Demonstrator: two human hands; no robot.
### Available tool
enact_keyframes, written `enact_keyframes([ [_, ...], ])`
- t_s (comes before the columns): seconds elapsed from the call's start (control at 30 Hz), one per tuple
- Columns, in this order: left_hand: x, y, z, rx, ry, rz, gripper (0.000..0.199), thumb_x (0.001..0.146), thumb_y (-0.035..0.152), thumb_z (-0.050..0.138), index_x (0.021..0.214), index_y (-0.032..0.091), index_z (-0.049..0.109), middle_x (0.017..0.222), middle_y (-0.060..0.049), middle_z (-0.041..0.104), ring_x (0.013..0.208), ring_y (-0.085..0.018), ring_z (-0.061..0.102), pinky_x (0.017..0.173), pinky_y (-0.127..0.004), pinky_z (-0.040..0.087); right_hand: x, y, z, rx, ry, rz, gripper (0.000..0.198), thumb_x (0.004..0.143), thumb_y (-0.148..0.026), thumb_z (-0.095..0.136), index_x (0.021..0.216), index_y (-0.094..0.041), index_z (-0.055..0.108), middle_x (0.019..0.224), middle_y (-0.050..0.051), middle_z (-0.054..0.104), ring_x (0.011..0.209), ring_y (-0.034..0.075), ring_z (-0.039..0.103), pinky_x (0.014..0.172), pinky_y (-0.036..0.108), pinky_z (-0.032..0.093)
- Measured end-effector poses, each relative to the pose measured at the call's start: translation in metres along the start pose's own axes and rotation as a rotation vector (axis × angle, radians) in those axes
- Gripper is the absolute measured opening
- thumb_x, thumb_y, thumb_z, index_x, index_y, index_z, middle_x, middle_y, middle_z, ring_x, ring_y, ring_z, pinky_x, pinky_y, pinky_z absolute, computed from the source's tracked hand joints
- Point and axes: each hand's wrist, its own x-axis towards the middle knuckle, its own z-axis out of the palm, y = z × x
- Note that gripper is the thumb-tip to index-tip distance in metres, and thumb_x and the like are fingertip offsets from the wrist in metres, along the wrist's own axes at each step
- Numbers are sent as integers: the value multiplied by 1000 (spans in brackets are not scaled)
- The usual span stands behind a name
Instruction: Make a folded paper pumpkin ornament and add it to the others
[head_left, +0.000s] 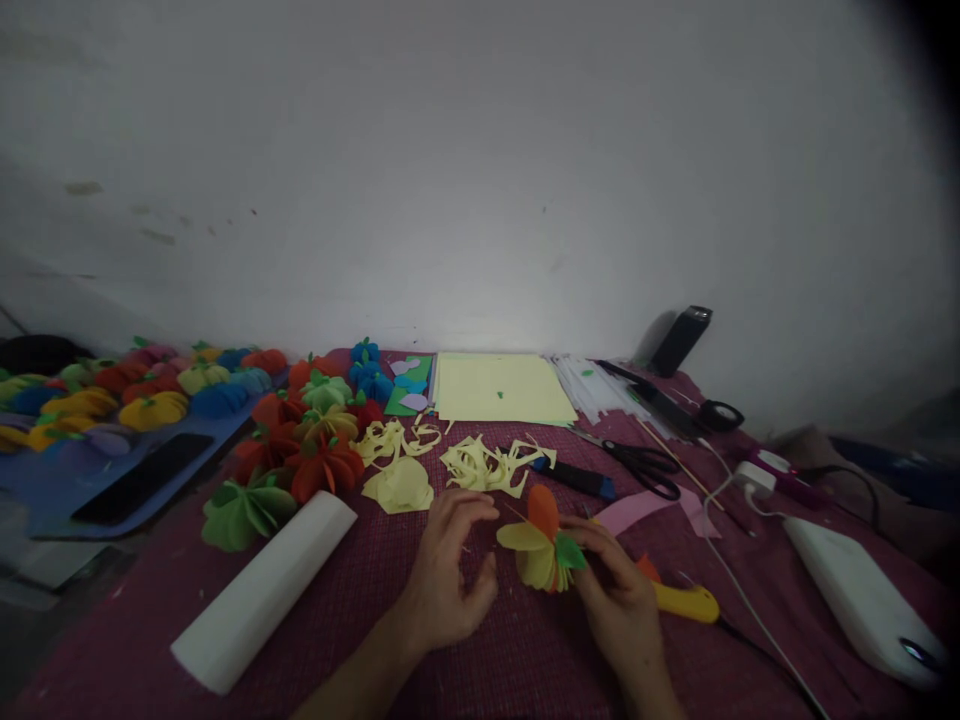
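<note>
My right hand (616, 605) is closed around the edge of a folded paper flower (541, 560), pinching it between thumb and fingers. Pale yellow petals, an orange petal and a green leaf show on the flower. To its left, my left hand (454, 570) has its fingers curved and apart, with nothing in them, a short gap from the petals. Just beyond the hands lie curly pale yellow paper scraps (484, 465) and a blue and black cutter knife (574, 478). A yellow-handled tool with a cord (686, 602), perhaps a glue gun, is partly hidden behind my right hand.
Finished-looking paper pumpkins (326, 470) crowd the left side. A white roll (266, 590) lies near them, and a phone (142, 478) sits farther left. Yellow sheets (502, 385) lie by the wall. Black scissors (641, 462), cables and a white power bank (859, 600) occupy the right.
</note>
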Motion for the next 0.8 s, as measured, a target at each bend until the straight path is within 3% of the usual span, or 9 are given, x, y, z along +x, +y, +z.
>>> enact_keyframes([
  [0.2,1,-1,3,66,-30,66,31,76,12,56,104,23,47,108,-6,54,106,-21,48,92,-39,39,1,-2,3,70,-4,57,15,80,-19,58,89,-27,67,95,2,68,90,18,62,79,28,51],
  [0.4,-1,-10,9,75,-93,19,12,87,14,47,95,23,50,95,-2,62,91,-16,56,82,-31,45,-2,0,6,118,-35,170,13,81,-25,58,90,-23,67,85,4,69,77,18,64,68,26,53],
  [0.6,1,-14,9,-35,-97,-23,21,87,7,39,93,22,52,116,-6,57,109,-16,52,91,-30,43,-3,0,8,212,-5,266,21,81,-29,58,100,-21,61,87,5,69,76,18,65,66,26,53],
  [0.8,2,-12,6,-106,-122,-132,33,78,2,40,90,21,64,102,-6,62,98,-17,57,85,-31,45,-2,-4,7,218,-26,266,19,83,-31,57,99,-21,58,88,6,68,76,18,64,64,25,53],
])
